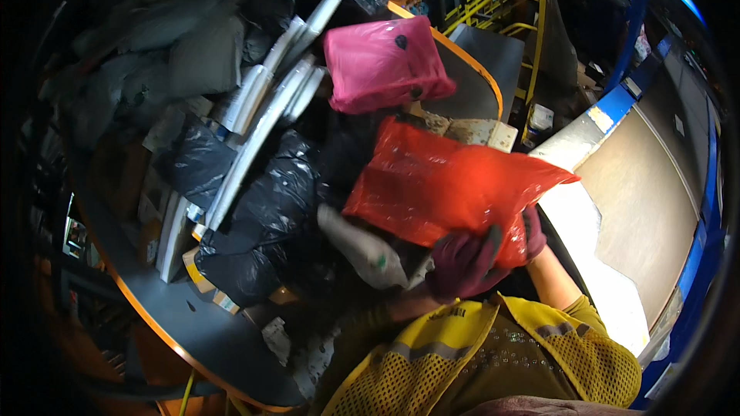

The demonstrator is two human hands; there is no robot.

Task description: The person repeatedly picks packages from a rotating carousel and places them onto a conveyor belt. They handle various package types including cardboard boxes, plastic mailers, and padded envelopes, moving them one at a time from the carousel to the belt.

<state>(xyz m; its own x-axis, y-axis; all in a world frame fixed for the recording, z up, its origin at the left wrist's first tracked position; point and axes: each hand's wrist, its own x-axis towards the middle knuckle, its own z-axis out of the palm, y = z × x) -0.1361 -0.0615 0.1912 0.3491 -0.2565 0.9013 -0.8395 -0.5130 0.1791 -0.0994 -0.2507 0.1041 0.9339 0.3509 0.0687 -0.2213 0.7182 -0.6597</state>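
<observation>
A shiny red plastic mailing bag (451, 181) is held in front of me, tilted, with its loose end pointing right. My left hand (465, 263), in a dark maroon glove, grips its lower edge. At the bag's lower right corner my right hand (533, 233), gloved alike, is closed on the plastic; part of that hand is hidden behind the bag. Just beyond lies a pink plastic-wrapped parcel (385, 64). A pale grey wrapped packet (362, 248), somewhat blurred, lies left of my left hand.
Black plastic bags (266, 219), long white wrapped packages (258, 142) and grey bags (204, 58) are piled on a grey table (208, 339) with an orange rim. To the right runs a conveyor belt (644, 208) with blue side rails. A yellow metal frame (532, 54) stands behind.
</observation>
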